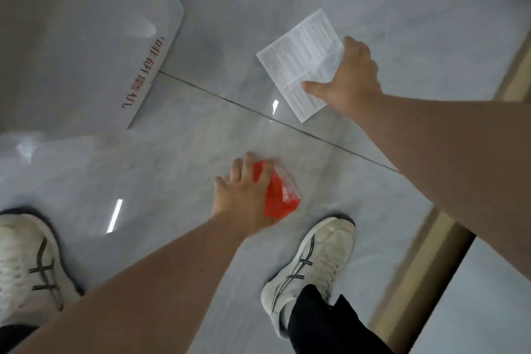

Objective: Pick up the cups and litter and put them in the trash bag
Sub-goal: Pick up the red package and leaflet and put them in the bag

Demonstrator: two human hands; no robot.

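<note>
A red plastic wrapper point(280, 195) lies on the grey tiled floor between my feet. My left hand point(244, 195) rests on its left side, fingers spread over its top edge; whether it grips the wrapper I cannot tell. A white printed paper sheet point(298, 57) lies flat on the floor further ahead to the right. My right hand point(349, 77) is on the sheet's right edge, thumb stretched across the paper and fingers over its upper right corner. No trash bag or cups are in view.
A large pale panel with red lettering point(115, 37) lies at the upper left. My white shoes stand at the lower left point(26, 264) and lower middle point(310, 264). A tan strip point(416, 264) runs along the right side.
</note>
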